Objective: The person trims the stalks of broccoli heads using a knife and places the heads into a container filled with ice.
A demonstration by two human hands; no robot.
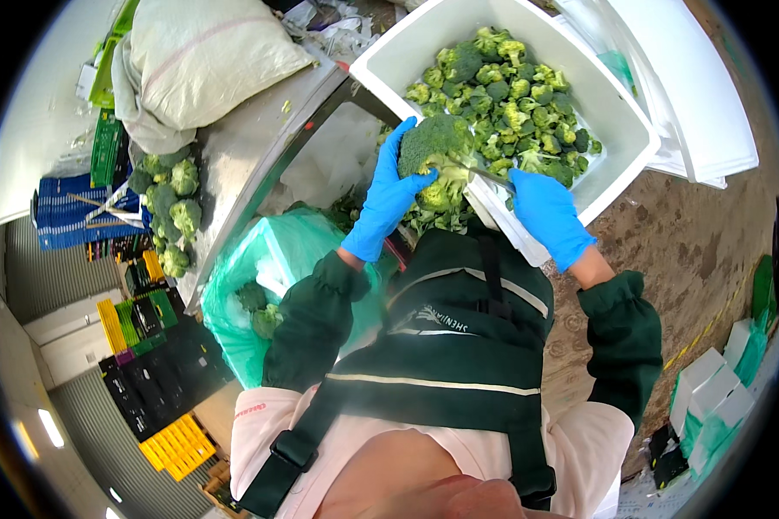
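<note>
My left hand [383, 206], in a blue glove, is closed around a large broccoli head [435, 143], thumb along its stalk side. In my gloved right hand [549, 216] is a knife, its thin blade [491, 178] pointing left and touching the pale cut side of the broccoli. Both hands work over the near edge of a white tub [378, 67]. Many cut broccoli florets [512, 108] lie loose inside it. My right fingers hide the knife's handle.
Several whole broccoli heads [175, 203] rest on the metal table [247, 160] at left, below a bulging white sack [221, 65]. A green plastic bag [234, 333] with broccoli hangs open by my left forearm. White boxes [710, 112] stand right of the tub.
</note>
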